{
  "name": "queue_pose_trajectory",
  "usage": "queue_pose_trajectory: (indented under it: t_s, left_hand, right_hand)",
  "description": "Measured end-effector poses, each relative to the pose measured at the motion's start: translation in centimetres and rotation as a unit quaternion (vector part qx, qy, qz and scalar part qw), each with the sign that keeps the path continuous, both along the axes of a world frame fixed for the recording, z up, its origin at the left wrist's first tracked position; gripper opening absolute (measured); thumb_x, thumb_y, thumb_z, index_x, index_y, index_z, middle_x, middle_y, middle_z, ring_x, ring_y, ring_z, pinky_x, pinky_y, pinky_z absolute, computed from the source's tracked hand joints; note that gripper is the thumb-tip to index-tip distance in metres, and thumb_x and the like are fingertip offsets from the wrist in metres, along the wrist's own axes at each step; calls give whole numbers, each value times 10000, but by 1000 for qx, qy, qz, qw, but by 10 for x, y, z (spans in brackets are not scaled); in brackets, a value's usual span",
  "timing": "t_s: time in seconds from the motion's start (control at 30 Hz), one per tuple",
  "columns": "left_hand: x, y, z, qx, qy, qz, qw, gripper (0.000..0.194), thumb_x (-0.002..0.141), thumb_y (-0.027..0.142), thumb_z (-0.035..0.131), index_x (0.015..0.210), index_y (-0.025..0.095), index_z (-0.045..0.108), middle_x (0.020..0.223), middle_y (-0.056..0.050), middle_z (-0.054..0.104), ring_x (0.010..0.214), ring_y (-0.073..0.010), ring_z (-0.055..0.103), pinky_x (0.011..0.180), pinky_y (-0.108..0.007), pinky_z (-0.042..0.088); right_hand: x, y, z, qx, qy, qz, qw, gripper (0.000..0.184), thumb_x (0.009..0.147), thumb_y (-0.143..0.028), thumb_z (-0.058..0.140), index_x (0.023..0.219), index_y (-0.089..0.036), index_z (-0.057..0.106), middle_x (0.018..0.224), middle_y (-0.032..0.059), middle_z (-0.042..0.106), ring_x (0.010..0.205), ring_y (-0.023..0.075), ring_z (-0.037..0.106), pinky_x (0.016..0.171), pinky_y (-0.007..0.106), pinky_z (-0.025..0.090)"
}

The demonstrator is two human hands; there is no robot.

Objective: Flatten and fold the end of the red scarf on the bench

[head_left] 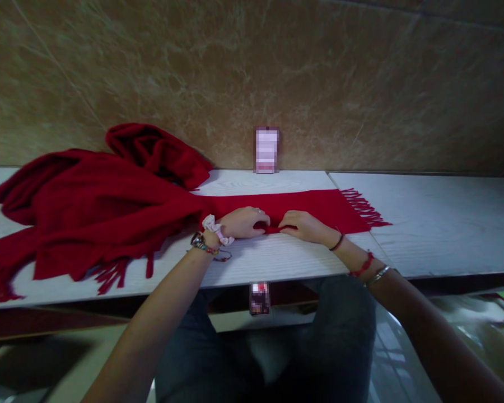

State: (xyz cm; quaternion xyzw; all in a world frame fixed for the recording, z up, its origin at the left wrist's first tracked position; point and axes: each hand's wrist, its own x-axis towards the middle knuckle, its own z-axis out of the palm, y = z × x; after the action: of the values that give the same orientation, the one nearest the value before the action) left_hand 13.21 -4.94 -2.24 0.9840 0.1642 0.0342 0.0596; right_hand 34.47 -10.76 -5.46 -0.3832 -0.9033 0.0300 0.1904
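A red fringed scarf (319,207) lies along a pale wood-grain table, its right part flat and narrow with tassels at the end. To the left it widens into a loose, crumpled heap. My left hand (246,222) is closed on the scarf's near edge, fingers curled over the cloth. Just to its right, my right hand (304,226) pinches the same edge between thumb and fingers. A small gap of cloth shows between the two hands. The fingertips are partly hidden in the fabric.
The white table (437,218) runs against a brown marbled tile wall (252,67). A phone-like object (266,150), blurred out, leans upright on the wall behind the scarf. Another small pixelated object (259,298) shows below the table's front edge, above my legs.
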Motion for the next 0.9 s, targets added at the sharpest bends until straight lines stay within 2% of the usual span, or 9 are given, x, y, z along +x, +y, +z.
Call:
queue_pose_trajectory:
  t_s: [0.13,0.27,0.4,0.6,0.9]
  left_hand:
    - [1,-2,1,-5,-4,-26,1000,177,745,139,548,886,163,652,849,-29,655,783,-132,581,745,-230,426]
    - [1,-3,1,2,0,-27,1000,194,755,149,531,894,171,665,860,-33,662,794,-136,584,761,-239,429]
    - [0,-2,0,15,1,-16,1000,184,795,193,513,890,172,670,865,-44,657,798,-144,586,743,-246,434]
    - [-1,0,0,5,-6,-1,1000,193,794,142,510,916,180,655,901,-33,639,838,-143,574,768,-251,427]
    - [1,-5,4,-26,1,-13,1000,192,737,75,517,861,163,636,790,-21,584,735,-128,527,700,-232,397]
  right_hand:
    - [-1,0,0,3,-3,4,1000,123,824,-141,529,822,-144,653,795,59,644,747,134,556,697,273,454]
    - [-3,-1,1,10,-9,11,1000,120,797,-98,531,787,-140,643,759,56,629,714,130,537,664,261,437]
    - [-2,-3,5,3,-2,9,1000,120,818,-132,530,827,-138,649,794,67,641,749,137,548,695,271,443]
    - [7,-4,13,-53,4,10,999,171,815,-202,564,954,-149,649,895,65,655,793,131,575,727,273,458]
    - [6,-3,11,-50,-5,-6,999,103,771,-101,548,783,-137,644,772,54,630,700,127,547,659,257,436]
